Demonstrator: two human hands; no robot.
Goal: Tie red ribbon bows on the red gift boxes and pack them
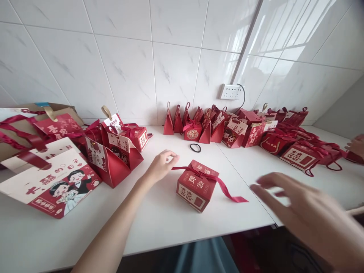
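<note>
A small red gift box [196, 185] with gold characters sits on the white table [159, 223] in front of me. A red ribbon [227, 191] runs over its lid and trails off to both sides. My left hand [161, 163] is closed in a pinch on the ribbon's left end, just left of the box. My right hand [301, 210] hovers to the right of the box, close to the camera and blurred, with its fingers spread and nothing in it.
Several red gift boxes [233, 131] line the tiled back wall, more lie at right [301, 153]. Larger red boxes [113, 155] and flat printed cartons [54, 182] fill the left. A black hair tie [195, 148] lies behind the box. Another person's hand [355, 146] shows at far right.
</note>
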